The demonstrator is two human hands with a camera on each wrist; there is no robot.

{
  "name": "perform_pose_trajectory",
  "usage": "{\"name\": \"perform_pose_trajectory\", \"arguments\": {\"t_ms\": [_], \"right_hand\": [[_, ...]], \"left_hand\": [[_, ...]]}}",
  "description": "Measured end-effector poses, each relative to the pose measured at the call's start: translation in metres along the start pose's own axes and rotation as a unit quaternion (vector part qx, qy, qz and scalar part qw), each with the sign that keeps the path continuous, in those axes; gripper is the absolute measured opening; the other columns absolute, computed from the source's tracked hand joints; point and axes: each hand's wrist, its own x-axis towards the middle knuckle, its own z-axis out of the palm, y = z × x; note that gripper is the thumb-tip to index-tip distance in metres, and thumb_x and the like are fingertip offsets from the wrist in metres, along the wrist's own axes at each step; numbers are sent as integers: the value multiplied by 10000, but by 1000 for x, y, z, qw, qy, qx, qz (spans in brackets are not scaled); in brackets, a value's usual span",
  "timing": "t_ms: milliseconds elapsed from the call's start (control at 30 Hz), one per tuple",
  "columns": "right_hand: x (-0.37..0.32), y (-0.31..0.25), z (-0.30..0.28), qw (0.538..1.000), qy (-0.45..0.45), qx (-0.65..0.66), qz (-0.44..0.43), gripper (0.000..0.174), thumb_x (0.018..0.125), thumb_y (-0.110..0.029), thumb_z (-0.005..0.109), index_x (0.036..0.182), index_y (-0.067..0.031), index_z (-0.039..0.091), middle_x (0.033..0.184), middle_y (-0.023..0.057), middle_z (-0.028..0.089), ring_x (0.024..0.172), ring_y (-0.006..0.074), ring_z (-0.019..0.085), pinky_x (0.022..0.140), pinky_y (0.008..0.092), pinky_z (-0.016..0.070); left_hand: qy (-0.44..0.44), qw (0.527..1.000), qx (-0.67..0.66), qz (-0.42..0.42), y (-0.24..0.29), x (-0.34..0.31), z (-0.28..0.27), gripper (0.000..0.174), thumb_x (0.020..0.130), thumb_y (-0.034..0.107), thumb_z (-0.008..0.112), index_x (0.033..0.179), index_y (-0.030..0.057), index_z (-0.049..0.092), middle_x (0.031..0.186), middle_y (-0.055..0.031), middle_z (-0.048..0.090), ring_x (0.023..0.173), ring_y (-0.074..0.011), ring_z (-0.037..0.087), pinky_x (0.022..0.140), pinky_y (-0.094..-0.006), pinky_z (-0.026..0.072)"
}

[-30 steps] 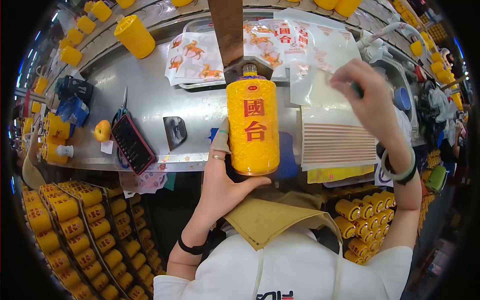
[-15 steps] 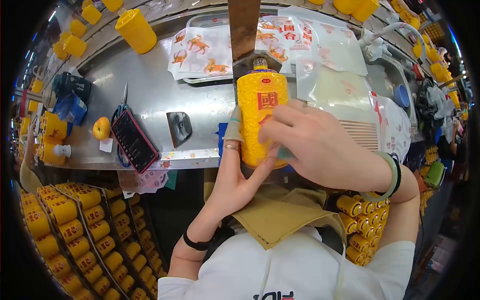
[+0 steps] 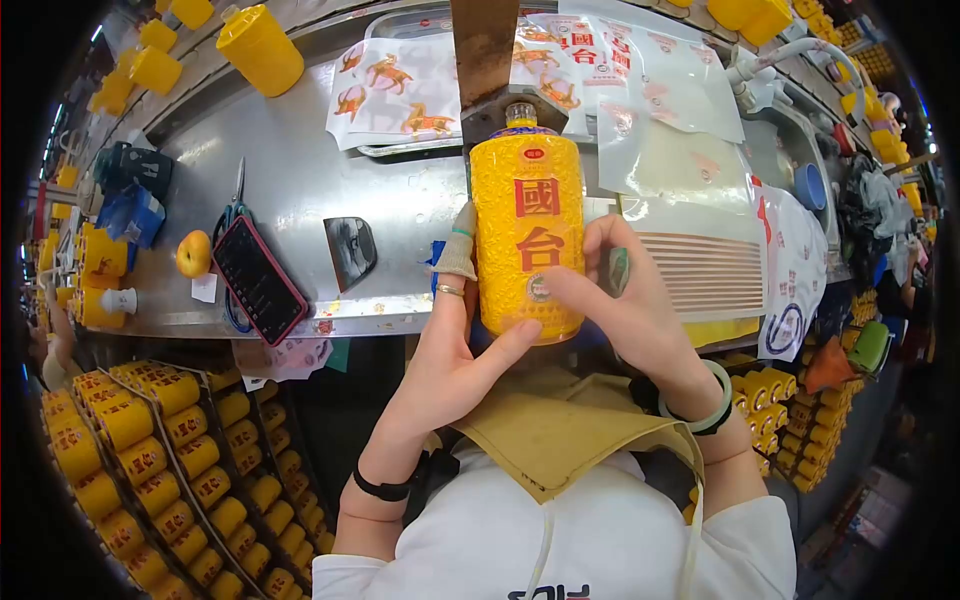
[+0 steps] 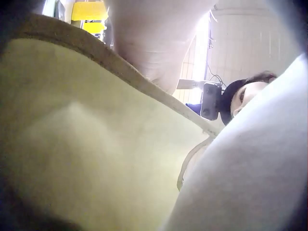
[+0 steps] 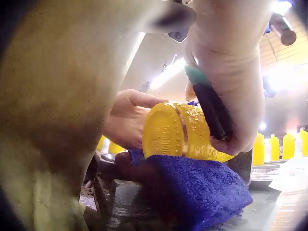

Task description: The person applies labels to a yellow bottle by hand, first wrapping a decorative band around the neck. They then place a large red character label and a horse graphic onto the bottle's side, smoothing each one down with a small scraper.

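Note:
A yellow bottle (image 3: 500, 225) with red characters lies with its clear neck against a brown post. My left hand (image 3: 450, 350) grips it along the left side, thumb on the lower front, a cloth sleeve on one finger. The thumb of my right hand (image 3: 640, 315) presses beside a small round emblem (image 3: 538, 289) low on the bottle; its other fingers curl at the right side around a green and black tool (image 5: 207, 96). In the right wrist view the bottle's base (image 5: 161, 132) faces the camera above a blue cloth (image 5: 207, 187). The left wrist view shows mostly apron (image 4: 82, 144).
Printed sheets (image 3: 395, 90) lie behind and a striped sheet (image 3: 700, 275) to the right. On the left are a phone (image 3: 258, 280), scissors (image 3: 238, 190), a fruit (image 3: 193, 254) and a dark blade-like piece (image 3: 350, 253). Racks of yellow bottles (image 3: 140, 460) stand below the bench.
My right hand has come from the sheets on the right to the bottle, crossed its front, and drawn back toward its right side. The round emblem now shows below the characters. My left hand keeps its grip.

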Motion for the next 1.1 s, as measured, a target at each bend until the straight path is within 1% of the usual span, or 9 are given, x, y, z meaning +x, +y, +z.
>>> {"name": "perform_pose_trajectory", "arguments": {"t_ms": [167,200,300,400,500,600,800,967,1100], "right_hand": [[-2,-7,2,993,16,100,54,339,919,-192,822,1013,-76,518,878,-48,480,790,49,434,708,219,398],[-3,-5,1,993,16,100,55,339,919,-192,822,1013,-76,518,878,-48,480,790,49,434,708,219,398],[-6,8,1,997,7,62,40,347,913,-194,831,1006,-78,517,880,-48,486,793,51,438,707,222,404],[-6,12,4,997,15,76,21,354,907,-195,837,1004,-82,516,884,-48,491,794,53,437,704,223,406],[-7,11,3,996,13,76,34,359,905,-198,840,1007,-83,515,888,-46,496,797,56,435,707,223,407],[-6,11,2,997,6,69,27,365,902,-197,842,1016,-84,514,887,-47,497,795,56,432,706,220,404],[-7,8,2,997,17,64,26,352,914,-189,833,1027,-83,517,887,-51,493,796,50,440,706,217,405],[-7,-6,-1,993,10,92,76,280,946,-157,800,995,-74,537,889,-56,488,801,33,460,715,212,405],[-7,-1,0,995,12,89,50,273,945,-157,802,980,-73,545,888,-58,486,803,31,458,714,208,399]], "left_hand": [[6,1000,-25,7,0,0,-3,997,938,16,693,1671,7,18,1708,-160,185,1578,-263,206,1274,-410,181],[13,998,-56,18,0,0,-3,1010,945,46,721,1662,-19,12,1688,-175,219,1561,-257,245,1269,-399,205],[32,995,-96,-2,-3,0,-4,1018,935,34,723,1664,-15,13,1695,-175,200,1572,-262,225,1275,-401,190],[33,999,-28,2,-5,1,2,1010,935,23,714,1665,-13,16,1692,-178,211,1568,-266,238,1274,-401,194],[45,998,-37,5,-4,1,6,1000,927,20,724,1660,-18,45,1670,-179,259,1552,-266,274,1267,-401,213],[30,1000,-9,-2,0,-2,5,1002,894,-28,712,1669,13,79,1692,-149,229,1566,-271,248,1266,-420,222],[61,998,-22,-11,-4,-1,13,1036,872,-19,748,1665,1,82,1672,-149,261,1544,-271,294,1250,-422,274],[61,998,-13,20,-7,0,12,1032,878,0,764,1653,-23,84,1648,-163,291,1524,-264,324,1242,-412,291],[76,997,-34,0,-5,0,15,1040,881,26,784,1644,-43,81,1636,-179,303,1517,-261,334,1240,-404,292]]}}
